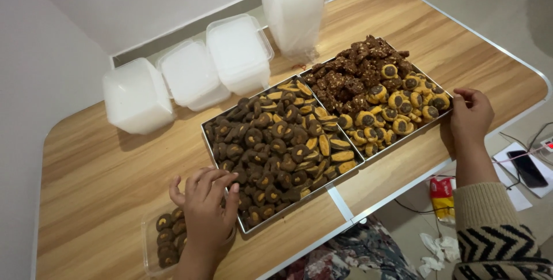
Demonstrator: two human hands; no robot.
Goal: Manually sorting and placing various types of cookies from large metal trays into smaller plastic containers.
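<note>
While the left hand (206, 211) rests with fingers (214, 183) loosely spread on the near corner of the left tray (260, 222) at lower centre, it holds nothing. Dark round cookies (271, 147) heap that tray. At right of the frame, the right hand (469, 116) curls its fingers against the right tray's (403, 142) edge. A small clear tub (151, 245) of cookies sits on the bench (109, 176), lower left.

Three white lidded plastic boxes (190, 73) stand at the table's (98, 176) far edge, beside a bagged stack of clear tubs (294, 4). On the floor lie a red-yellow packet (442, 198) and a dark phone screen (527, 168).
</note>
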